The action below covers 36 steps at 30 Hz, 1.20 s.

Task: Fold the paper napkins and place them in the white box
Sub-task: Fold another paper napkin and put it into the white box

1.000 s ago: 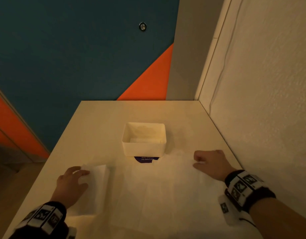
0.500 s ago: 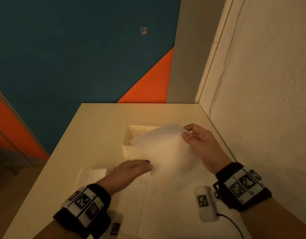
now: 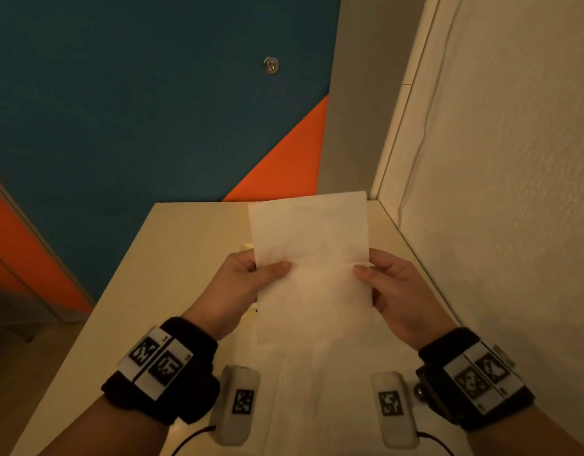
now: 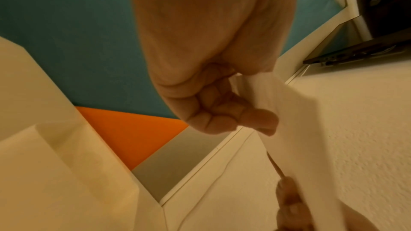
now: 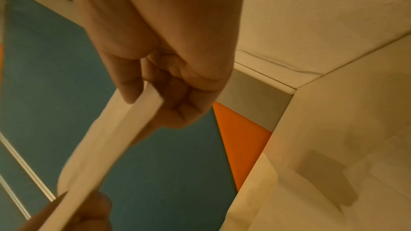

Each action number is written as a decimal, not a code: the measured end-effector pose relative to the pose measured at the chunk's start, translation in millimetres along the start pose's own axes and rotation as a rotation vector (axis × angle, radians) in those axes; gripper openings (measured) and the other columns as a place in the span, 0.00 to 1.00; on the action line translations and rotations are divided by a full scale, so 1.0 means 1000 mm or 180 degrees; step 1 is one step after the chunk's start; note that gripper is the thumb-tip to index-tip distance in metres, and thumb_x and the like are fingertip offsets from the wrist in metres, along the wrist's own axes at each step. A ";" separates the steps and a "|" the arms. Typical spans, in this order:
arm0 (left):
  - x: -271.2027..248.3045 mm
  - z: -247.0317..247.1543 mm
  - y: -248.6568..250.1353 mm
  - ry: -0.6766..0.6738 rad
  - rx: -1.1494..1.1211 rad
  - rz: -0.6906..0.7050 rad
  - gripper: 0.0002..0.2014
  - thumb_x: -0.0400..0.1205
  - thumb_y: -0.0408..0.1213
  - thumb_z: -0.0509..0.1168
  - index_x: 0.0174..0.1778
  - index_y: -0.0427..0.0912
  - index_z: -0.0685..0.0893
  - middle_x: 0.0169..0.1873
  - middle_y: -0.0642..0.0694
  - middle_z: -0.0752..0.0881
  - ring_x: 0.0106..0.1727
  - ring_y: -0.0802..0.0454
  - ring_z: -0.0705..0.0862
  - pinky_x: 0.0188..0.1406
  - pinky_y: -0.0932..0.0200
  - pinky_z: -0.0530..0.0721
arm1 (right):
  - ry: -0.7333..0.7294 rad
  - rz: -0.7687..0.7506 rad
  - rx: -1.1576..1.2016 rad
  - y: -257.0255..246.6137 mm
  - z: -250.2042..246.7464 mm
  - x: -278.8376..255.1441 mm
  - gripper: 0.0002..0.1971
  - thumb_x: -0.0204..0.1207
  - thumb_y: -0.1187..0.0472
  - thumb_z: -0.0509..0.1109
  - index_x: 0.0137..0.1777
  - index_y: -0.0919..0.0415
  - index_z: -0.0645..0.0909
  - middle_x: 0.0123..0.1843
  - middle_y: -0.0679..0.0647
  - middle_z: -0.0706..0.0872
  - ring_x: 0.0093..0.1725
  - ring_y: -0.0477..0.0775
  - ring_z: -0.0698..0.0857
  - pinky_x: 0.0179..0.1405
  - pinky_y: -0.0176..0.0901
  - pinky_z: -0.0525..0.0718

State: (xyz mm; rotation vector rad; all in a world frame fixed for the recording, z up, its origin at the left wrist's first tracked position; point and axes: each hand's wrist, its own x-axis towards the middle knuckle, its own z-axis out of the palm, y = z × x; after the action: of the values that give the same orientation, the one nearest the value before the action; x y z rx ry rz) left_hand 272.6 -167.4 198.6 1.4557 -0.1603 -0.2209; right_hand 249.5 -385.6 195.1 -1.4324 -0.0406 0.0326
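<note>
- Left hand (image 3: 241, 281): thumb and curled fingers (image 4: 213, 111) pinch the left edge of the paper napkin (image 3: 312, 258) at its mid-height crease.
- Right hand (image 3: 396, 287): thumb and fingers pinch the right edge at the same crease, level with the left.
- Location: the napkin hangs in the air between both hands, above the worktop (image 3: 185, 258). The upper half stands above the fingers; the lower half hangs below them.
- White box (image 3: 246, 247): almost wholly hidden behind the napkin, just beyond the left fingers; only a corner shows.
- Material: thin, matte, slightly translucent tissue; rectangular, with one horizontal crease across the middle.
- Handling, judged: very light and limp, holds no shape unsupported, tears under tension. Grip at the edges on the crease line and fold along it with low force.
- More napkin sheets (image 3: 320, 406) lie flat on the worktop below the wrists.
</note>
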 end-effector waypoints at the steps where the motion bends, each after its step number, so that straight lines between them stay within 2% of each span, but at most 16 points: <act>1: 0.000 -0.002 0.003 -0.0065 0.0063 0.0022 0.11 0.75 0.35 0.67 0.51 0.38 0.89 0.48 0.40 0.91 0.45 0.45 0.89 0.45 0.52 0.87 | 0.0002 0.0028 0.0074 0.000 0.000 0.000 0.16 0.80 0.72 0.60 0.59 0.56 0.85 0.54 0.57 0.91 0.50 0.56 0.89 0.45 0.47 0.88; 3: 0.000 -0.006 0.007 -0.0180 0.0170 0.0078 0.11 0.76 0.34 0.66 0.53 0.39 0.88 0.51 0.41 0.90 0.50 0.45 0.89 0.50 0.52 0.87 | -0.0008 0.0058 0.0234 -0.001 0.000 -0.001 0.18 0.81 0.72 0.58 0.57 0.54 0.86 0.53 0.57 0.91 0.49 0.57 0.88 0.48 0.51 0.87; 5: -0.001 -0.010 0.011 -0.0260 0.0174 0.0168 0.11 0.77 0.33 0.65 0.52 0.40 0.89 0.51 0.41 0.90 0.51 0.46 0.89 0.52 0.54 0.88 | -0.0023 0.0058 0.0393 -0.003 0.000 -0.003 0.18 0.80 0.72 0.59 0.49 0.53 0.89 0.49 0.56 0.91 0.46 0.57 0.87 0.46 0.52 0.85; 7: -0.003 -0.012 0.015 -0.0273 0.0131 0.0251 0.11 0.79 0.28 0.63 0.45 0.42 0.91 0.45 0.44 0.91 0.45 0.51 0.89 0.43 0.62 0.88 | -0.0073 0.0028 0.0391 -0.005 0.001 -0.005 0.20 0.80 0.72 0.59 0.37 0.55 0.89 0.41 0.52 0.88 0.39 0.53 0.85 0.37 0.48 0.81; 8: -0.003 -0.013 0.016 -0.0278 0.0111 0.0261 0.15 0.80 0.24 0.61 0.40 0.43 0.92 0.41 0.46 0.91 0.41 0.55 0.88 0.38 0.66 0.85 | -0.0087 0.0049 0.0356 -0.006 0.000 -0.006 0.21 0.80 0.73 0.58 0.33 0.55 0.87 0.39 0.51 0.86 0.38 0.52 0.83 0.34 0.46 0.79; 10: -0.005 -0.016 0.018 -0.0319 0.0050 0.0239 0.20 0.81 0.22 0.58 0.36 0.42 0.93 0.39 0.47 0.90 0.38 0.56 0.87 0.35 0.68 0.84 | -0.0082 0.0142 0.0328 -0.007 0.000 -0.007 0.22 0.80 0.73 0.56 0.31 0.55 0.84 0.37 0.52 0.84 0.37 0.54 0.81 0.29 0.44 0.76; 13: -0.007 -0.017 0.020 -0.0394 -0.0080 0.0264 0.16 0.77 0.32 0.58 0.38 0.41 0.93 0.44 0.43 0.90 0.44 0.50 0.87 0.41 0.62 0.86 | -0.0008 0.0144 0.0350 -0.009 -0.001 -0.006 0.23 0.78 0.74 0.52 0.30 0.57 0.82 0.36 0.55 0.81 0.38 0.59 0.77 0.30 0.43 0.71; 15: -0.008 -0.014 0.019 -0.0250 -0.0037 0.0386 0.09 0.78 0.33 0.66 0.39 0.43 0.93 0.43 0.46 0.90 0.41 0.51 0.87 0.37 0.62 0.86 | -0.0017 0.0106 0.0475 -0.011 -0.002 -0.006 0.23 0.77 0.73 0.50 0.29 0.58 0.82 0.36 0.55 0.80 0.38 0.58 0.75 0.31 0.43 0.71; 17: -0.008 -0.011 0.017 -0.0127 0.0116 0.0570 0.07 0.70 0.31 0.72 0.39 0.47 0.92 0.42 0.49 0.90 0.35 0.53 0.86 0.34 0.63 0.85 | -0.0119 0.0080 0.0667 -0.014 -0.001 -0.007 0.18 0.74 0.68 0.52 0.32 0.58 0.82 0.37 0.56 0.80 0.38 0.58 0.76 0.31 0.44 0.73; 20: -0.007 -0.009 0.016 -0.0050 0.0115 0.0698 0.16 0.69 0.21 0.72 0.40 0.50 0.91 0.46 0.52 0.89 0.38 0.50 0.87 0.37 0.58 0.88 | -0.0193 -0.0062 0.0636 -0.018 -0.001 -0.010 0.13 0.77 0.67 0.55 0.46 0.56 0.81 0.42 0.63 0.80 0.37 0.61 0.76 0.31 0.44 0.76; 22: -0.007 -0.008 0.017 -0.0009 0.0064 0.0722 0.20 0.71 0.18 0.70 0.40 0.52 0.91 0.47 0.54 0.89 0.40 0.50 0.87 0.40 0.55 0.89 | -0.0176 -0.0210 0.0342 -0.020 0.000 -0.011 0.18 0.78 0.74 0.59 0.57 0.52 0.77 0.42 0.63 0.84 0.38 0.61 0.80 0.33 0.45 0.81; 25: -0.007 -0.007 0.017 -0.0065 0.0032 0.0741 0.19 0.71 0.18 0.69 0.39 0.52 0.91 0.46 0.54 0.89 0.39 0.51 0.87 0.39 0.57 0.88 | -0.0100 -0.0349 0.0018 -0.023 0.001 -0.013 0.28 0.71 0.81 0.66 0.61 0.49 0.73 0.43 0.60 0.90 0.40 0.56 0.88 0.35 0.44 0.86; 27: -0.008 -0.007 0.019 -0.0159 0.0043 0.0714 0.17 0.71 0.20 0.70 0.40 0.50 0.91 0.46 0.53 0.89 0.40 0.50 0.87 0.39 0.57 0.89 | -0.0090 -0.0404 -0.0035 -0.025 0.001 -0.013 0.30 0.69 0.83 0.67 0.62 0.49 0.73 0.43 0.61 0.91 0.39 0.55 0.88 0.35 0.43 0.87; 30: -0.011 -0.009 0.026 -0.0547 0.0198 0.0551 0.12 0.67 0.30 0.77 0.42 0.50 0.91 0.47 0.51 0.89 0.43 0.50 0.88 0.41 0.56 0.88 | -0.0181 -0.0500 -0.0243 -0.032 0.001 -0.014 0.30 0.70 0.84 0.67 0.62 0.50 0.72 0.41 0.60 0.90 0.38 0.54 0.88 0.35 0.43 0.86; 33: -0.013 -0.011 0.031 -0.0976 0.0557 0.0323 0.14 0.66 0.44 0.72 0.47 0.50 0.92 0.51 0.45 0.89 0.49 0.46 0.88 0.47 0.52 0.87 | -0.0399 -0.0582 -0.0842 -0.039 0.001 -0.011 0.31 0.71 0.82 0.68 0.64 0.49 0.71 0.41 0.62 0.89 0.38 0.64 0.87 0.36 0.52 0.87; 36: -0.014 -0.006 0.030 -0.1178 0.0909 0.0194 0.13 0.70 0.41 0.73 0.51 0.48 0.91 0.52 0.44 0.89 0.49 0.41 0.88 0.54 0.50 0.85 | -0.0724 -0.0631 -0.1470 -0.044 0.005 -0.003 0.31 0.71 0.79 0.69 0.67 0.48 0.70 0.39 0.61 0.87 0.38 0.68 0.86 0.38 0.57 0.86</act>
State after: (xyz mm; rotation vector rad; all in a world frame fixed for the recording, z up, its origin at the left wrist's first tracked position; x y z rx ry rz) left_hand 261.9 -155.3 228.6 1.6795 -0.5546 -0.4307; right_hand 246.3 -386.8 239.4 -1.8738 -0.3987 0.0236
